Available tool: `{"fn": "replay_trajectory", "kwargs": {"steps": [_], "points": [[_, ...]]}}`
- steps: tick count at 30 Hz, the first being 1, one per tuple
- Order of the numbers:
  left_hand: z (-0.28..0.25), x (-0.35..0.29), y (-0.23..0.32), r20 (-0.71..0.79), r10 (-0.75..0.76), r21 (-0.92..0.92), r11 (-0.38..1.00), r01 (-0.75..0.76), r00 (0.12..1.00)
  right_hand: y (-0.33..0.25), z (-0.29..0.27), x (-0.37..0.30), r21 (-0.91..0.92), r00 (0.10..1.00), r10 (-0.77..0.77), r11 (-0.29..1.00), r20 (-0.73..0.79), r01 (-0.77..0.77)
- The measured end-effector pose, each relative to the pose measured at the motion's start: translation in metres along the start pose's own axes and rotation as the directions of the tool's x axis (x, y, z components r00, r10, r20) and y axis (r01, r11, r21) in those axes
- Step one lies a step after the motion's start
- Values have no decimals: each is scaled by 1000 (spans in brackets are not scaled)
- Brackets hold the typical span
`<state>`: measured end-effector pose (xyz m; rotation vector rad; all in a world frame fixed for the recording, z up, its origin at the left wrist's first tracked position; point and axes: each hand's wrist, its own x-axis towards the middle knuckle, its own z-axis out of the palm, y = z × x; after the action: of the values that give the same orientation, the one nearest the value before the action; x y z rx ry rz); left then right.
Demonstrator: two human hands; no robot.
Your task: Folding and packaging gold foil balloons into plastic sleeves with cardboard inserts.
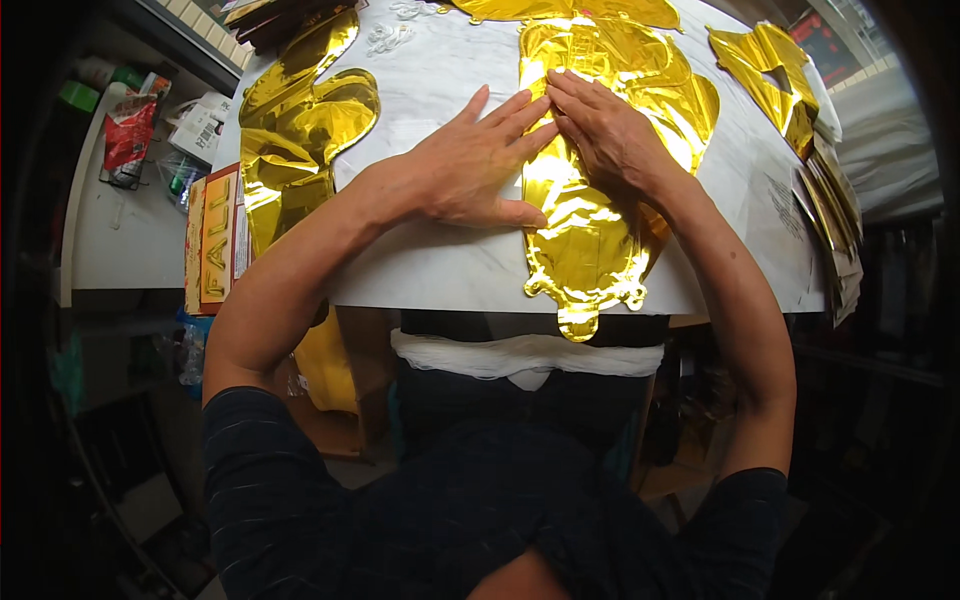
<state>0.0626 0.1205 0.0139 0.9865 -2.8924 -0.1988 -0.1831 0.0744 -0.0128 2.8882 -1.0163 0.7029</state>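
Observation:
A flat, uninflated gold foil balloon (585,262) lies on the white marble-patterned table (440,270), its tabbed end hanging just over the near edge. My left hand (478,165) rests with fingers spread, the palm on the tabletop and the fingertips and thumb on the balloon's left edge. Across the middle of the foil lies my right hand (610,135), laid flat with its fingers stretched out and close together. The fingertips of both hands nearly meet. Part of the foil is hidden under the right hand and forearm.
More flat gold foil balloons lie at the left (290,140), far edge and far right (770,80). Printed packets (213,240) stand by the table's left side, a stack of packets (835,220) at its right. A shelf (90,240) with bags and small goods is farther left.

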Motion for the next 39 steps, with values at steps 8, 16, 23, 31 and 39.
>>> {"fn": "replay_trajectory", "kwargs": {"steps": [8, 16, 23, 31, 39], "points": [[4, -22, 23, 43, 6, 102, 995, -10, 999, -2, 2, -1, -10, 998, 28, 1000, 52, -27], [-10, -62, 77, 212, 109, 66, 990, -126, 971, -5, 1, -2, -19, 996, 76, 997, 45, -75], [-23, -84, 102, 281, 192, -99, 980, -171, 940, 5, 10, -1, -4, 995, 70, 998, 70, -70], [-31, -26, 35, -209, -83, -149, 987, 52, 974, 5, 16, -3, -45, 998, 41, 998, -50, -43], [17, 52, -10, -157, -169, 81, 980, 183, 973, 15, 24, -6, -4, 997, 50, 999, 59, -50]]}}
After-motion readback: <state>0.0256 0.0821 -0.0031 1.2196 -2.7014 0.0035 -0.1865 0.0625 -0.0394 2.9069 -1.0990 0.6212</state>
